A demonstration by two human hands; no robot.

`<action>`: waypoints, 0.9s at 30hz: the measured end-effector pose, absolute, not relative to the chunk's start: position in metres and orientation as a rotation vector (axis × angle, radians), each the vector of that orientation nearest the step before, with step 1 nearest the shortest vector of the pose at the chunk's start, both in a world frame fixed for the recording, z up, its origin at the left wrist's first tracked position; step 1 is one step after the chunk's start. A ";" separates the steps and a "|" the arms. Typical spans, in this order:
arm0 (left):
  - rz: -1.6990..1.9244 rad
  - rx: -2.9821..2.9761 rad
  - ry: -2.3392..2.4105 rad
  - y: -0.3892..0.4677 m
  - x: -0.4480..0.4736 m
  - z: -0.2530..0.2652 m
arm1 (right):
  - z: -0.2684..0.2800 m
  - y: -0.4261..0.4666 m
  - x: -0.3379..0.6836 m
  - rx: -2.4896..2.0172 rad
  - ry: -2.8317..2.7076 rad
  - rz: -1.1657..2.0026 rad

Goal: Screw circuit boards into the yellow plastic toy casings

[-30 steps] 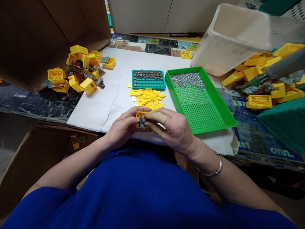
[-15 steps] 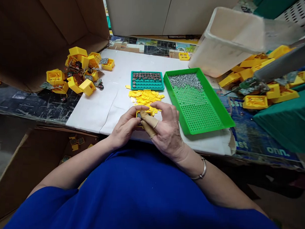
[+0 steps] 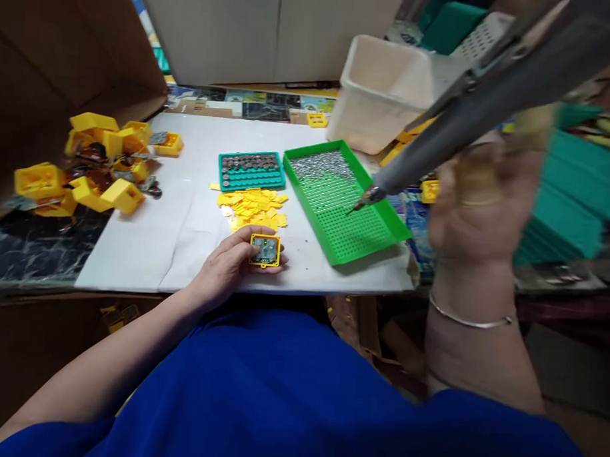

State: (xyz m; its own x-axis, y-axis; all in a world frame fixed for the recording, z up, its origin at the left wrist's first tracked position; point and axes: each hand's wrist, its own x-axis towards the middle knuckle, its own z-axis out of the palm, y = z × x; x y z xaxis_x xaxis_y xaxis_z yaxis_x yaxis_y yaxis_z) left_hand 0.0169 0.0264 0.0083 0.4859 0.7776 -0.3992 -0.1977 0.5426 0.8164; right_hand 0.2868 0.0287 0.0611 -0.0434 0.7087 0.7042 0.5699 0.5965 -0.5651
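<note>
In my left hand [image 3: 228, 262] is a small square yellow casing [image 3: 278, 254] with a grey-green circuit board inside. Its open side faces up, and my thumb rests on the board. My right hand [image 3: 478, 208], blurred by motion and wearing finger cots, is raised at the right around a grey power screwdriver [image 3: 438, 136]. The tool slants down to the left, its thin bit over the green perforated tray [image 3: 379, 238]. Silver screws [image 3: 324, 165] lie at the tray's far end. Flat yellow pieces [image 3: 253, 210] are heaped just beyond my left hand.
A teal tray [image 3: 251, 182] of small round metal parts stands behind the yellow heap. Wired yellow housings [image 3: 123, 194] are piled at the left by a cardboard box [image 3: 51, 59]. A white plastic bin [image 3: 362, 110] stands at the back, with teal containers [image 3: 570, 204] at the right.
My right hand has left the casing and gone up and right to the screwdriver, whose bit has swung left over the green tray. The left hand keeps the casing. The view has turned right.
</note>
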 end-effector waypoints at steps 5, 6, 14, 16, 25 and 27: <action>0.539 0.799 0.818 0.030 0.040 0.006 | 0.074 0.052 0.294 -1.050 -1.550 0.522; 0.531 0.795 0.812 0.030 0.043 0.005 | 0.073 0.057 0.292 -1.086 -1.535 0.526; 0.503 0.759 0.816 0.032 0.045 0.005 | 0.031 0.096 0.298 -1.110 -1.315 0.225; 0.500 0.763 0.824 0.032 0.045 0.007 | 0.022 0.100 0.300 -1.177 -1.319 0.156; 0.500 0.761 0.866 0.031 0.047 0.011 | 0.012 0.105 0.299 -1.000 -1.250 0.187; 0.505 0.760 0.856 0.031 0.047 0.010 | 0.013 0.104 0.299 -1.033 -1.271 0.165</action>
State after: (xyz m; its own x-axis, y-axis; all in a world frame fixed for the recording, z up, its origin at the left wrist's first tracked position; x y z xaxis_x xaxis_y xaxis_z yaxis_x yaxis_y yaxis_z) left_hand 0.0472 0.0311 0.0101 0.5671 0.6681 -0.4816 -0.0981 0.6354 0.7660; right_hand 0.2986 0.1038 0.0130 0.3480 0.6211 0.7023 0.4214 0.5656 -0.7089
